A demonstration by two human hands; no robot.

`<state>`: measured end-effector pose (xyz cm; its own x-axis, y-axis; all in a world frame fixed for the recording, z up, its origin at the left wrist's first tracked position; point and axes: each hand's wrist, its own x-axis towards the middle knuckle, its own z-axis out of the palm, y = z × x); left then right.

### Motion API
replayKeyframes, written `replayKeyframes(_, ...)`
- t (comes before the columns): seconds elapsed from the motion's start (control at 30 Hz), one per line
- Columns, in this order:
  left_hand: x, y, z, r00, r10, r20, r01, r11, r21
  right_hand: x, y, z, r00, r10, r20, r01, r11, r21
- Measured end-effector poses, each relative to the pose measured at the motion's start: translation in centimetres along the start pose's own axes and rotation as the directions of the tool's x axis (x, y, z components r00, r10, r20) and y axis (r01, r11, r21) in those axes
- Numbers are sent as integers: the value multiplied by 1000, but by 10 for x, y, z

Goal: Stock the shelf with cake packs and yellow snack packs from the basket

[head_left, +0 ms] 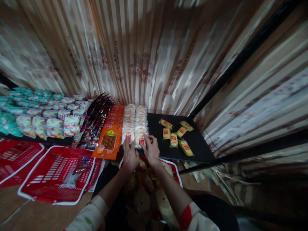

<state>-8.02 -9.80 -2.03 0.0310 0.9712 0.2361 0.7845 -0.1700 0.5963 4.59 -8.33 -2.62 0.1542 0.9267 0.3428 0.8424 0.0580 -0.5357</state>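
Observation:
Two rows of clear-wrapped, round white snack packets with red labels run front to back on a black shelf. At the front of the left row, my left hand has its fingers bent and gripping the lower edge of a white packet. My right hand grips the front packet of the right row with thumb and fingers. Right beside the left row lie orange bags of brown stick snacks. Below my forearms a red basket holds several packaged goods, dim and hard to make out.
Several small yellow packets lie scattered on the shelf to the right. Dark shiny packets, white snack bags and teal bags fill the left. Red baskets stand on the floor. A striped curtain and black poles enclose the shelf.

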Motion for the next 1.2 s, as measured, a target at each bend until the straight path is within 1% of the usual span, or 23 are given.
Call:
replayKeyframes(0.07, 0, -1, 1, 1000, 6, 14, -6, 1000, 11, -1, 2, 1, 1000, -21, 18, 21, 999, -24)
replayKeyframes(0.33, 5, -10, 2, 997, 70, 25, -72, 995, 72, 5, 3, 3, 999, -6, 52, 9, 998, -64)
replayKeyframes(0.4, 6, -12, 3, 997, 80, 10, -80, 994, 69, 6, 2, 3, 998, -1, 57, 6, 997, -77)
replayKeyframes(0.57, 7, -15, 8, 993, 92, -68, -90, 995, 37, 8, 2, 4, 996, 31, 78, -23, 995, -97)
replayKeyframes(0.63, 6, -14, 8, 991, 106, -84, -103, 994, 29, 8, 2, 4, 996, 45, 74, -40, 997, -73)
replayKeyframes(0.7, 5, -13, 6, 988, 119, -97, -118, 993, 16, 5, 3, 3, 998, 44, 48, -44, 999, -5)
replayKeyframes(0.77, 0, -11, 1, 984, 136, -113, -136, 991, 2, -4, 6, 1, 1000, 20, 13, -21, 995, 97)
replayKeyframes(0.83, -10, -10, -6, 980, 155, -122, -160, 987, -26, -21, 10, -5, 1000, -14, -15, 17, 984, 178)
replayKeyframes(0.87, -18, -11, -10, 981, 165, -104, -171, 984, -52, -33, 13, -9, 999, -22, -27, 27, 980, 199)
replayKeyframes(0.93, -41, -15, -15, 982, 187, -11, -187, 976, -113, -59, 22, -19, 999, -4, -50, 13, 980, 196)
replayKeyframes(1.0, -73, -21, -16, 962, 223, 155, -200, 968, -153, -89, 36, -30, 996, 59, -66, -49, 987, 152)
replayKeyframes(1.03, -90, -24, -16, 951, 229, 209, -201, 969, -146, -104, 44, -37, 995, 78, -55, -70, 989, 126)
replayKeyframes(1.1, -127, -29, -13, 897, 275, 346, -239, 960, -144, -134, 59, -49, 992, 127, 14, -128, 989, 68)
replayKeyframes(1.13, -143, -29, -12, 876, 273, 398, -240, 962, -132, -148, 67, -55, 986, 161, 44, -162, 987, 14)
replayKeyframes(1.17, -158, -28, -10, 842, 282, 461, -246, 959, -137, -160, 72, -60, 976, 189, 107, -183, 981, -56)
replayKeyframes(1.2, -170, -24, -7, 807, 281, 519, -241, 960, -145, -172, 77, -65, 957, 218, 193, -197, 973, -120)
